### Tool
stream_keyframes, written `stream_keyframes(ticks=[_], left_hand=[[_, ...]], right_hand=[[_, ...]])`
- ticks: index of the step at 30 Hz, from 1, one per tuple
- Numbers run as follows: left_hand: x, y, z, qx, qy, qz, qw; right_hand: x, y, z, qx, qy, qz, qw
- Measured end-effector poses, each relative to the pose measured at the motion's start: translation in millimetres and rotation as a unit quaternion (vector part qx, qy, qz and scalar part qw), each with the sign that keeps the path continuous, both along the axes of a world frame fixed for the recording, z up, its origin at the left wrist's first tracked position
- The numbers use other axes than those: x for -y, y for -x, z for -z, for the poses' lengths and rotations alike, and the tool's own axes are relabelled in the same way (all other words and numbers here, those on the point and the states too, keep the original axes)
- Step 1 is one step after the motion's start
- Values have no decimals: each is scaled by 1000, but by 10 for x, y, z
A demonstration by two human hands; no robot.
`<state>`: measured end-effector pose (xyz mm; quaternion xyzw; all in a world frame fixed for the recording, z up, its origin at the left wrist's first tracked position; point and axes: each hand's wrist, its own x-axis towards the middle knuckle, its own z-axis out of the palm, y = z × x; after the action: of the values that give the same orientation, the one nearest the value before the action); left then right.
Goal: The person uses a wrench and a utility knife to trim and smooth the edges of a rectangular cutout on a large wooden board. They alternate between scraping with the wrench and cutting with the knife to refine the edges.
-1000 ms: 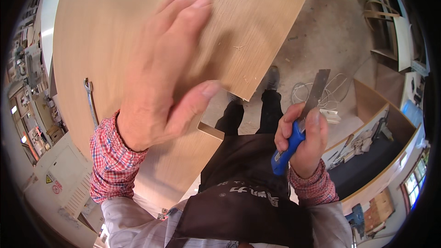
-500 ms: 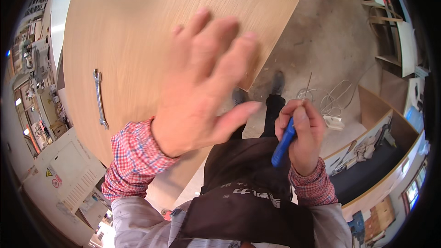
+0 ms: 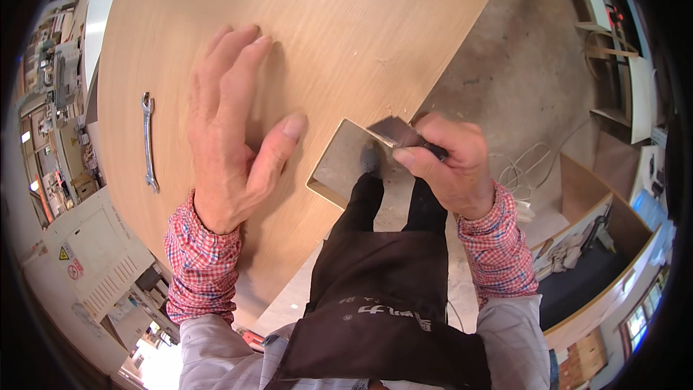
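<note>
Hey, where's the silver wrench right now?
In the head view, the silver wrench lies on the wood-grain panel, toward the picture's left side, just left of the person's left hand.

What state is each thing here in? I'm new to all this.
Wooden board: notched at its edge, a few shavings on it
Left hand: open, holding nothing
Right hand: closed around the tool
Tool's blade: bare, near the notch
Wrench: lying loose
Box: open-topped, holding items

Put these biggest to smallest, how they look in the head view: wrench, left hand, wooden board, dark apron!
1. Wooden board
2. Dark apron
3. Left hand
4. Wrench
</note>
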<state>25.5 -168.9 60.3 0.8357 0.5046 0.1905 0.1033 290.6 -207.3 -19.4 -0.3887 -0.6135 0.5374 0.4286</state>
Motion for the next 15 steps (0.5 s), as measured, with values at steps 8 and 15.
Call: stream_keyframes(ticks=[8,15], left_hand=[[17,-28,-19,1,6,-10,1000],[21,9,-14,-5,-1,-4,1000]], right_hand=[[-78,-33,10,21,-57,-19,998],[-25,-155,187,75,-110,-82,988]])
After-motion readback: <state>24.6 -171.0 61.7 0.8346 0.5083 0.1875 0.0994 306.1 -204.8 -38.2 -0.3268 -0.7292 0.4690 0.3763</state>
